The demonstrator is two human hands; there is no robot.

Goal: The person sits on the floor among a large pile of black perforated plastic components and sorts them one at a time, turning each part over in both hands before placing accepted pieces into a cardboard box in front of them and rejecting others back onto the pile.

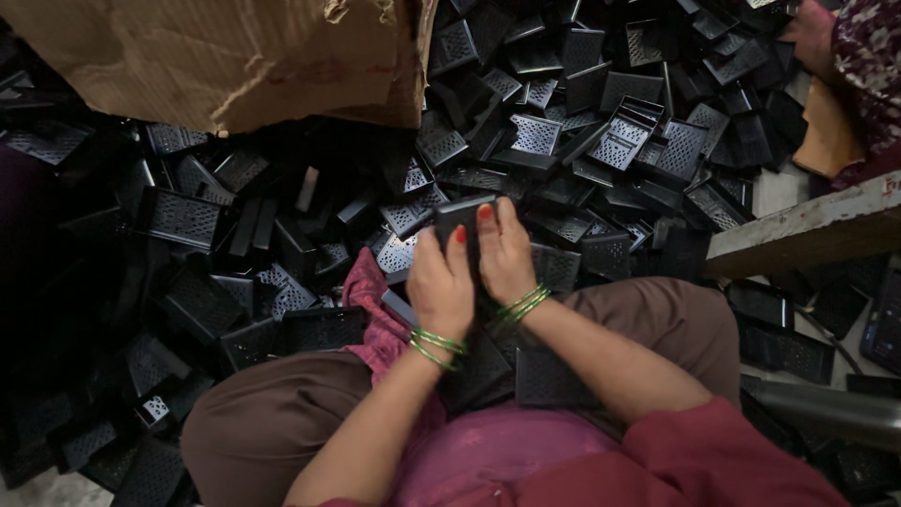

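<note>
I sit cross-legged in brown trousers with a heap of black perforated plastic parts (563, 141) in front of me. Both hands hold one black plastic part (458, 214) just above my lap. My left hand (439, 282) grips its left side, thumb up on its face. My right hand (503, 252) closes over its right side. Green bangles ring both wrists. Much of the held part is hidden behind my fingers. Another black perforated part (549, 376) lies in my lap between my forearms.
A torn cardboard box (235, 56) hangs over the pile at top left. A pale wooden beam (807, 230) runs across the right side. Another person's patterned sleeve (868, 56) shows at top right. A metal pipe (826, 408) lies at lower right.
</note>
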